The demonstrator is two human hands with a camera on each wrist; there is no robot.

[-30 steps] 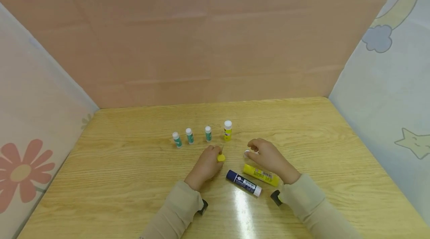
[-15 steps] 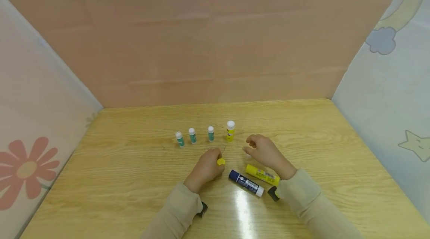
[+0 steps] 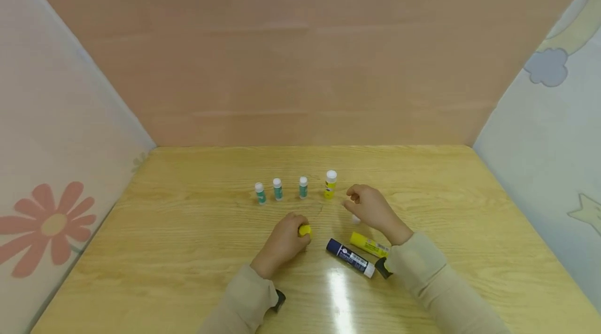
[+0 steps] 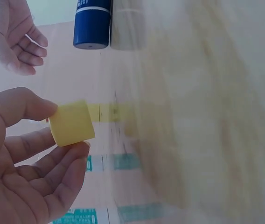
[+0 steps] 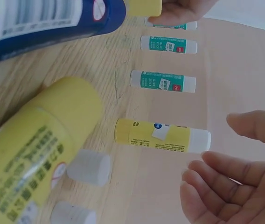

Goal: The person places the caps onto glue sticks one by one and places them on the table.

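My left hand (image 3: 284, 237) pinches a small yellow cap (image 4: 72, 122) between thumb and fingers, just left of the lying navy glue stick (image 3: 350, 257). My right hand (image 3: 373, 209) hovers with loosely bent, parted fingers and nothing between them. Beneath it are white caps (image 5: 89, 166), largely hidden in the head view. A yellow glue stick (image 3: 370, 244) lies by the right wrist. The nearest upright thing to the right hand is a yellow glue stick with a white top (image 5: 163, 135).
Three small green glue sticks (image 3: 278, 189) with white tops stand in a row left of the upright yellow one. A peach-coloured backdrop (image 3: 310, 88) rises behind the wooden table (image 3: 188, 250), with patterned side panels left and right.
The left hand has drawn back slightly and leftward with the yellow cap. The right hand has shifted a little left over the white caps, its fingers still apart. The head view has turned slightly.
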